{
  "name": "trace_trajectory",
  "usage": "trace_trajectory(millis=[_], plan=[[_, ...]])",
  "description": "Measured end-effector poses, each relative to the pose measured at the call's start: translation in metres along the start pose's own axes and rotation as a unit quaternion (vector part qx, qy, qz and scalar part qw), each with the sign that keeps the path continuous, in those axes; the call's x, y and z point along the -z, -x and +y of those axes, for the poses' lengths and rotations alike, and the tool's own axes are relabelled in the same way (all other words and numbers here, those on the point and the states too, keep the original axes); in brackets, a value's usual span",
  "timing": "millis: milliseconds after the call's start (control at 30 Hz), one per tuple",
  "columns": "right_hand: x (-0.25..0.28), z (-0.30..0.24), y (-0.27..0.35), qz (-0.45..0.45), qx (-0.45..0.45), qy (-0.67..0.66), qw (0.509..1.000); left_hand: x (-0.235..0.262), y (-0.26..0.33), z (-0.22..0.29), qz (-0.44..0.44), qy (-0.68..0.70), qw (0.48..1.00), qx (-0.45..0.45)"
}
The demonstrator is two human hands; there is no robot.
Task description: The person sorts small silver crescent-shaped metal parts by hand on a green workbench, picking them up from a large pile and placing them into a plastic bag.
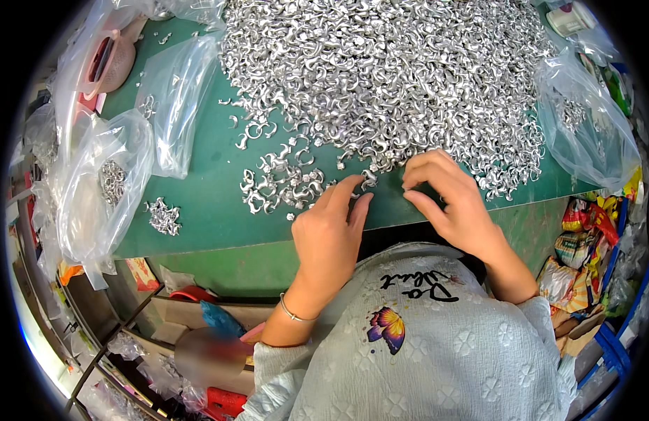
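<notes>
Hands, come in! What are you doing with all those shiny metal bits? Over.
Left hand pinching a small silver metal hook. Right hand beside it, fingers curled, contents hidden. Big pile of silver hooks right ahead on green mat.

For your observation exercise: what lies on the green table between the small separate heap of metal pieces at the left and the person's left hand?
In the head view, between the small heap and the left hand, only bare green table shows.

Shiny metal hooks (pixel 387 77), matt green mat (pixel 212 175), clear plastic bags (pixel 100 189).
</notes>
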State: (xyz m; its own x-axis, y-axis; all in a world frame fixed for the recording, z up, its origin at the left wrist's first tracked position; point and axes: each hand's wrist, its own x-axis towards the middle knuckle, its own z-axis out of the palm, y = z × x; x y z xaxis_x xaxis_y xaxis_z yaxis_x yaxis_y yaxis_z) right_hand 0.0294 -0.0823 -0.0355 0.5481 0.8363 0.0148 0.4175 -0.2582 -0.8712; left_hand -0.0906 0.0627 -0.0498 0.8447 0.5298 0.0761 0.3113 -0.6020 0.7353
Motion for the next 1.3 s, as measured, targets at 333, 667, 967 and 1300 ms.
trace_trajectory(millis=[333,667,967,1300], plan=[[-0.005,0.009,0.004,0.046,-0.192,-0.403,0.894,0.003,-0.006,-0.009,0.03,0.005,0.998,0.052],[-0.025,-0.005,0.008,0.08,-0.085,-0.242,0.963,-0.007,0.029,0.005,-0.143,0.398,0.885,0.195],[-0.025,-0.008,-0.01,0.099,0.074,0.15,0.981,0.0,0.04,0.002,-0.227,0.574,0.726,0.305],[-0.046,-0.018,-0.013,0.065,0.099,0.214,0.97,0.008,0.034,-0.016,0.05,0.005,0.996,0.08]])
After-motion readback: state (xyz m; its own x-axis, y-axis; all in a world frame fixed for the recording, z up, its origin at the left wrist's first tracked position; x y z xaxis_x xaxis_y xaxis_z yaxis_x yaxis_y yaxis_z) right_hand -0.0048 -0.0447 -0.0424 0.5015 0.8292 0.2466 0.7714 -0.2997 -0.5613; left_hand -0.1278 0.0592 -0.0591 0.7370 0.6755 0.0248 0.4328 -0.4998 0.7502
